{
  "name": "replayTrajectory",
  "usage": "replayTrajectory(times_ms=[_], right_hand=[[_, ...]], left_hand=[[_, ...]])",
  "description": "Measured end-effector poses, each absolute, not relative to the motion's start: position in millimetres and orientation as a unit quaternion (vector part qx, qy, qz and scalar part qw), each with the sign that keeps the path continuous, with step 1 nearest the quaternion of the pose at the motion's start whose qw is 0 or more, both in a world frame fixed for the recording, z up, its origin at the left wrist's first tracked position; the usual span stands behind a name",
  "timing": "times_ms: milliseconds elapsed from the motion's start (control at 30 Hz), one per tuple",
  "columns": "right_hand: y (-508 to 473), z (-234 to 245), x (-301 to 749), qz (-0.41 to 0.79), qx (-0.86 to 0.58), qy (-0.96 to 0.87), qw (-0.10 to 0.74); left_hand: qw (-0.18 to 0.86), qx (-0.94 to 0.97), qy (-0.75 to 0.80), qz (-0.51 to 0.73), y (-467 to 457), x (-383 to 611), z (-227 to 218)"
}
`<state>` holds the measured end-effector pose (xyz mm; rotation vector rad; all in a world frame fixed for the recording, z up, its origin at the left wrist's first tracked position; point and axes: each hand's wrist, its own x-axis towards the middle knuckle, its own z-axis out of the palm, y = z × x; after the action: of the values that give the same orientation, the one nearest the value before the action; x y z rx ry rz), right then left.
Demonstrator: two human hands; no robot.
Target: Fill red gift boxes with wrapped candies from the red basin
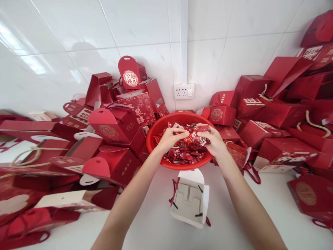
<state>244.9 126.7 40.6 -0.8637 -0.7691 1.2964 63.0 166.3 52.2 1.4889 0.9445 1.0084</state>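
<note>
- Left hand [168, 139]: fingertips close together, any grip impossible to tell; right hand [215, 140] clamps wrapped packets [203, 141].
- Beneath, a red basin [182, 167] holds plenty more.
- At six o'clock, an open box [188, 206] stands unfilled.
- Gift boxes [109, 126] crowd nine and three o'clock, contents hidden.

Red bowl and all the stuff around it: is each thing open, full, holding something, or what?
Wrapped packets, loosely piled
Red basin, holding many packets
Pale-lined box, open at the top
Left hand, fingers bent at the packets, grip unclear
Right hand, holding red packets
Red boxes, crowded on both sides
Wall socket, nothing plugged in
</note>
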Motion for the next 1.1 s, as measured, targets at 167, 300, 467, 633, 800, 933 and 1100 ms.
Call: replayTrajectory(times_ms=[167, 300, 467, 633, 800, 933, 1100], right_hand=[[127.3, 39.1, 245.4, 0.562, -0.387, -0.337, 0.648], [127.4, 38.8, 245.9, 0.560, -0.391, -0.340, 0.646], [127.1, 39.6, 245.7, 0.560, -0.391, -0.345, 0.644], [126.8, 38.9, 243.7, 0.557, -0.391, -0.351, 0.643], [122.9, 44.3, 242.2, 0.562, -0.386, -0.356, 0.639], [112.9, 57.3, 243.8, 0.573, -0.371, -0.375, 0.628], [93.8, 76.8, 249.2, 0.579, -0.347, -0.426, 0.603]], left_hand=[[0.554, 0.585, 0.416, 0.421, 168.4, 62.2, 49.6], [0.599, 0.548, 0.407, 0.419, 167.7, 62.9, 51.5], [0.679, 0.475, 0.387, 0.405, 166.8, 61.5, 56.0], [0.727, 0.436, 0.367, 0.383, 166.7, 60.0, 57.5], [0.703, 0.466, 0.344, 0.413, 155.2, 59.3, 55.8], [0.606, 0.561, 0.297, 0.479, 131.3, 54.1, 57.9], [0.541, 0.587, 0.277, 0.535, 101.7, 48.0, 66.7]])
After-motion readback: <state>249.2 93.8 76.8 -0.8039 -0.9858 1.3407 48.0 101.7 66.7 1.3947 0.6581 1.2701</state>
